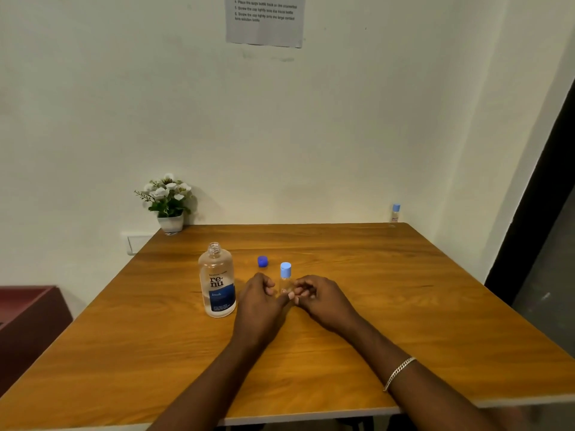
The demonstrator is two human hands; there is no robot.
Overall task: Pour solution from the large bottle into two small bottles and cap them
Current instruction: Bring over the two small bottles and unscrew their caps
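Observation:
The large clear bottle with a dark blue label stands uncapped on the wooden table. Its dark blue cap lies loose just to the right. A small clear bottle with a light blue cap on stands upright between my hands. My left hand curls against its lower left side, with the thumb across the front of its base. My right hand curls against its lower right side. A second small bottle, also with a light blue cap on, stands at the table's far right corner.
A white pot of artificial flowers stands at the table's far left corner by the wall. A printed sheet hangs on the wall above. A dark red cabinet sits low on the left. My right wrist wears a chain bracelet.

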